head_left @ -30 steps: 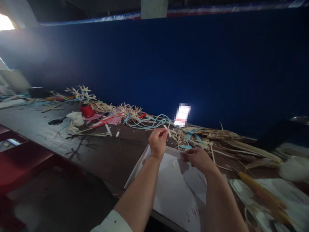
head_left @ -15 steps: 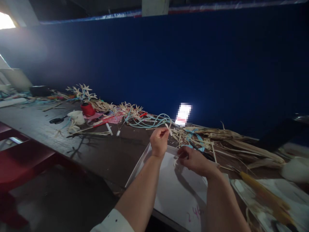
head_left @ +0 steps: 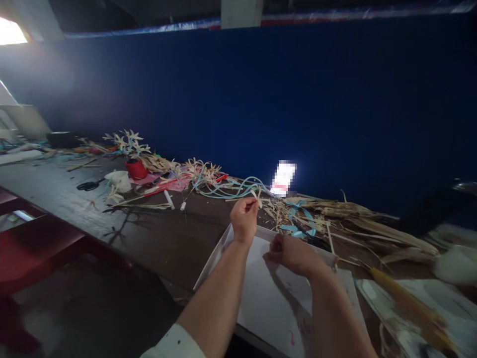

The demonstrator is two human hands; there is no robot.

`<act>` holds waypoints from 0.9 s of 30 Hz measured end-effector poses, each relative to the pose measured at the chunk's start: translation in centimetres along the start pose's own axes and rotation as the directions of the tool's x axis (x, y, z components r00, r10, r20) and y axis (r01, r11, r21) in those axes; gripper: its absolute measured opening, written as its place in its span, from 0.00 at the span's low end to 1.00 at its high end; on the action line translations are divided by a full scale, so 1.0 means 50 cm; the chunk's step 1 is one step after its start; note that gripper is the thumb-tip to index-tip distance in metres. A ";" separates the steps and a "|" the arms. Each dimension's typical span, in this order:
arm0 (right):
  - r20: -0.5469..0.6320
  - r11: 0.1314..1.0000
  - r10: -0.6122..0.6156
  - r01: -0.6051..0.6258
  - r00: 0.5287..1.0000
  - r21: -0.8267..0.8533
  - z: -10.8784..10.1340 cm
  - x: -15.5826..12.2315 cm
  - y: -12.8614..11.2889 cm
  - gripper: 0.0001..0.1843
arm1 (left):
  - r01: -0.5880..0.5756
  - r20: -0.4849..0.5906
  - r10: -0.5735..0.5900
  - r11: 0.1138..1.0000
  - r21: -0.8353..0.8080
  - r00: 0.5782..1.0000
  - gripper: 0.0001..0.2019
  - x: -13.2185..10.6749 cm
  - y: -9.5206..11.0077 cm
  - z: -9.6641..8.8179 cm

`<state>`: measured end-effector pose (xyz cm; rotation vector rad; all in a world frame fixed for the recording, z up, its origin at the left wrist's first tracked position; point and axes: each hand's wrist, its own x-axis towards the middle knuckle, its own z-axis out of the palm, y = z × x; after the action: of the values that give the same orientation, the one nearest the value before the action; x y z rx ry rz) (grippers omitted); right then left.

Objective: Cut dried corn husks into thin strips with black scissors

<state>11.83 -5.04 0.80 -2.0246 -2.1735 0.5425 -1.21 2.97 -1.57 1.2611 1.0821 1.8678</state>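
My left hand [head_left: 244,219] is closed in a pinch on a small husk flower [head_left: 257,195], whose pale, narrow petals stick up past the fingertips. To its right and lower, my right hand [head_left: 290,253] hangs over a shallow white tray [head_left: 257,298] with its fingers pressed together. Whatever may be between those fingers is too small to make out. Pink handwriting marks the tray's floor, and the right arm casts a shadow across it.
Dry husks [head_left: 372,226], blue ribbon [head_left: 301,214] and dark-handled scissors [head_left: 316,238] lie behind the tray. Further left are blue cords [head_left: 238,189], finished husk flowers [head_left: 130,141], a red thread spool [head_left: 136,169] and a white cup [head_left: 119,181]. A lit phone [head_left: 283,178] leans at the wall.
My right hand has shifted slightly left over the tray, and its fingers have drawn closer together. My left hand keeps its pinch on the husk flower, almost in the same place.
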 end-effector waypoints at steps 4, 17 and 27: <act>0.003 0.999 -0.046 0.046 0.999 0.018 0.000 0.000 0.006 0.09 | 0.004 0.009 -0.004 1.000 0.007 1.000 0.08 -0.001 0.001 -0.001; -0.278 0.795 -0.068 0.221 0.958 0.565 -0.039 -0.011 0.011 0.07 | 0.063 0.121 -0.068 0.997 0.048 0.990 0.09 -0.007 0.008 0.003; -0.374 0.453 0.073 0.303 0.925 0.839 -0.042 -0.010 0.015 0.13 | 0.458 0.406 -0.349 0.864 -0.211 0.845 0.17 -0.013 0.036 0.006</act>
<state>13.29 -5.14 2.59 -1.2085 -1.2846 0.9421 -0.81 1.67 -0.20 1.0368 0.7600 1.3501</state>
